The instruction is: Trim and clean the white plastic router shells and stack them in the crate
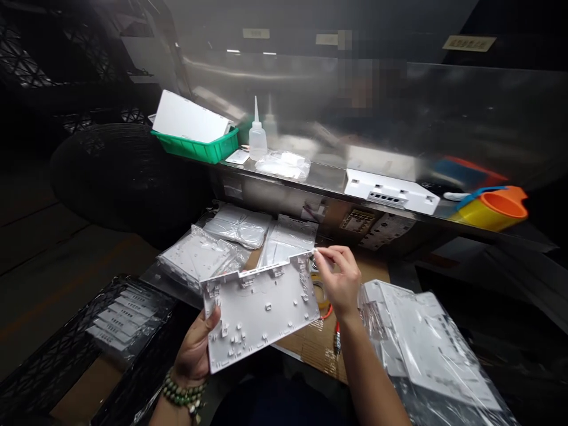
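Note:
My left hand (197,343) grips the lower left edge of a white plastic housing panel (275,325), thumb over its face. The panel is tilted, with its inner side of small clips and ribs toward me. At its upper right corner, thumb and index finger of my right hand (339,278) are pinched together on the edge. Whether a small part is also between those fingertips cannot be made out. Beneath the panel lies a cardboard sheet (328,358), partly hidden, with a roll of yellow tape (318,291) and a red-handled tool (337,340) on it.
Bagged white panels (195,257) lie behind on the left, more (435,337) at right. A black crate (164,290) holds bagged parts. On the metal ledge stand a green bin (195,147), a dropper bottle (257,141), a white housing (390,192) and a yellow-orange cup (492,210).

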